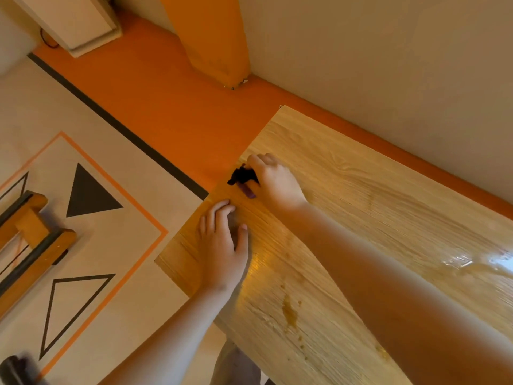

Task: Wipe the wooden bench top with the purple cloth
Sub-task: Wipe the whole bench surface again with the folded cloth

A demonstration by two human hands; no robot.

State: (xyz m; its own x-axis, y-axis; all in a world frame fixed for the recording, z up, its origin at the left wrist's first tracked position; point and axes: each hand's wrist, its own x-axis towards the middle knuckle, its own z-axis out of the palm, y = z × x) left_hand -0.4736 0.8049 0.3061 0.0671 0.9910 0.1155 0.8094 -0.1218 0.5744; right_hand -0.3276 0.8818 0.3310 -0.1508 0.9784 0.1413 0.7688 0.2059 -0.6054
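Observation:
The wooden bench top [347, 207] runs from the centre to the lower right, glossy with light grain. My right hand [274, 179] presses down near its far left end, shut on a small bunched dark purple cloth [244, 179] that pokes out beside the fingers. My left hand [224, 245] rests flat on the bench close to its left edge, fingers slightly apart and holding nothing. Yellowish smears and drops [290, 309] lie on the wood between my forearms. A wet shiny patch [472, 262] glints at the right.
An orange floor strip [166, 107] and an orange post [213, 37] lie beyond the bench end. A cream mat with black triangles [91, 193] covers the floor at left. A wooden frame [30, 240] stands at the far left. A pale wall [388, 65] borders the bench.

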